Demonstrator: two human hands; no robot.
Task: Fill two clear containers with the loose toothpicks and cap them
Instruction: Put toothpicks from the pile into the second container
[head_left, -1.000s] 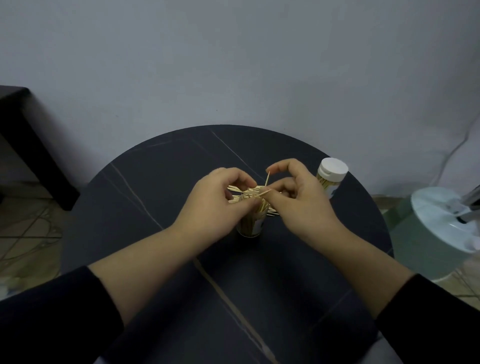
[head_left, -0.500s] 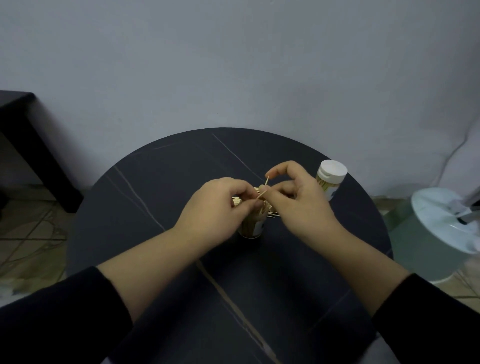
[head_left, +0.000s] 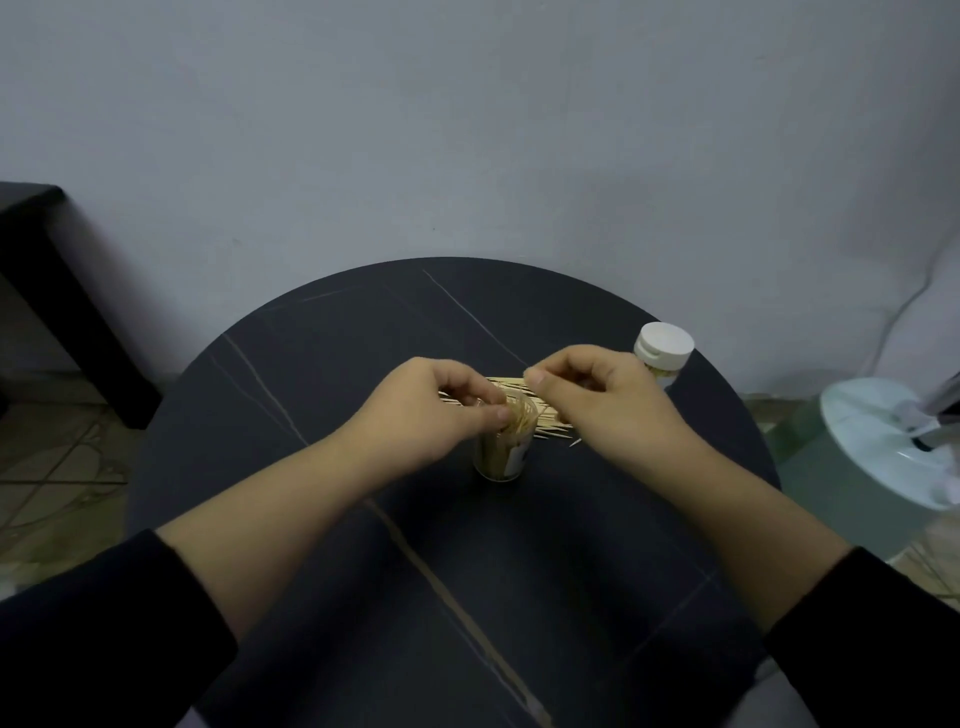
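Observation:
An open clear container (head_left: 503, 457) stands upright mid-table, packed with toothpicks. My left hand (head_left: 431, 410) grips its rim, thumb and fingertips curled at the toothpick tips. A pile of loose toothpicks (head_left: 545, 423) lies on the table just behind the container, partly hidden by both hands. Over that pile, my right hand (head_left: 597, 400) has thumb and forefinger pinched together at the ends of the toothpicks. A second container with a white cap (head_left: 664, 349) stands behind my right hand, holding toothpicks.
The round black table (head_left: 363, 597) ends close to the capped container on the right. A white appliance base (head_left: 893, 441) sits on the floor to the right. A dark side table (head_left: 36, 234) stands at the left, with a grey wall behind.
My right hand no longer holds a single toothpick over the container's mouth. It has drawn back and right over the loose pile. My left hand stays at the container's rim.

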